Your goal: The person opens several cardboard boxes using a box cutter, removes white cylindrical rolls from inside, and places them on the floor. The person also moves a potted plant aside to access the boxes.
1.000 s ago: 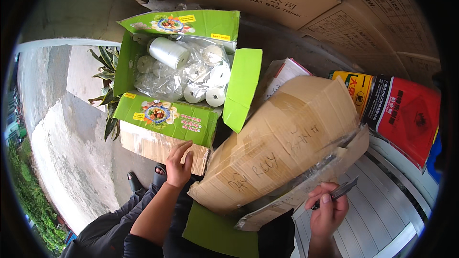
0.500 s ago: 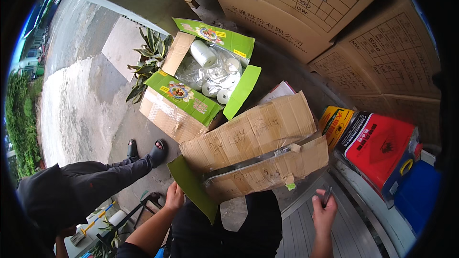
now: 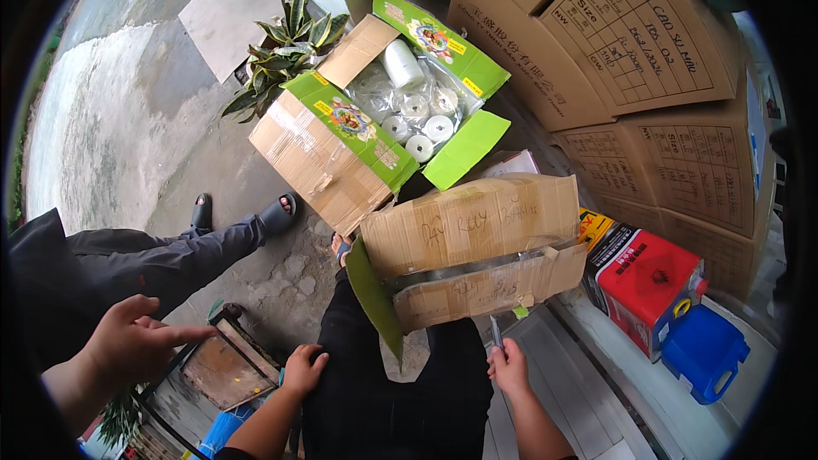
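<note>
Left hand (image 3: pixel 302 370) moved from green flap (image 3: pixel 373 300) to thigh (image 3: pixel 349 375), grip half-open, empty; right hand (image 3: pixel 509 366) closed around knife (image 3: pixel 497 332).

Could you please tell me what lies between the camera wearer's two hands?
The head view shows black trousers on the wearer's legs between the left hand and right hand, with floor visible between the thighs.

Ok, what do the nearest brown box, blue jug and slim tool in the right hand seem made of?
Brown box: matte, apparently corrugated cardboard, creased and ragged-edged. Blue jug: probably smooth plastic, its handle formed in one piece. Slim tool: greyish, possibly metal; too small to tell.
</note>
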